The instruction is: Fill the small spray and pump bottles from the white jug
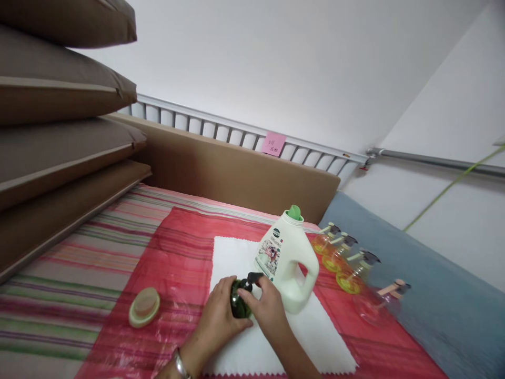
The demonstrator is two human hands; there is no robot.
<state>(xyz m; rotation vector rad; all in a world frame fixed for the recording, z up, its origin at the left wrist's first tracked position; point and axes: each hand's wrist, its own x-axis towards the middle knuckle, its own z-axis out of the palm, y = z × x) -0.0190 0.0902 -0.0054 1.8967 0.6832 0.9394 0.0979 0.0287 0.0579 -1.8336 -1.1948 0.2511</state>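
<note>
A small dark green pump bottle (237, 304) stands over the white cloth (236, 355). My left hand (219, 315) is wrapped around the bottle's side, with a silver bracelet on the wrist. At the bottle's top, my right hand (269, 309) pinches the black pump head (254, 277) between thumb and fingers. Whether the pump is screwed tight cannot be made out. Just behind my right hand is a large pale green detergent jug (294, 287) with a printed label. Its neck is uncapped and shows a green spout (294, 212).
Several clear pump bottles (349, 276) with coloured bases line the right side. A round pale green cap (144, 307) lies at left on red plastic sheeting (185, 231). Stacked brown cushions (67, 100) rise at far left. A brown board (221, 173) and radiator (195, 125) border the back.
</note>
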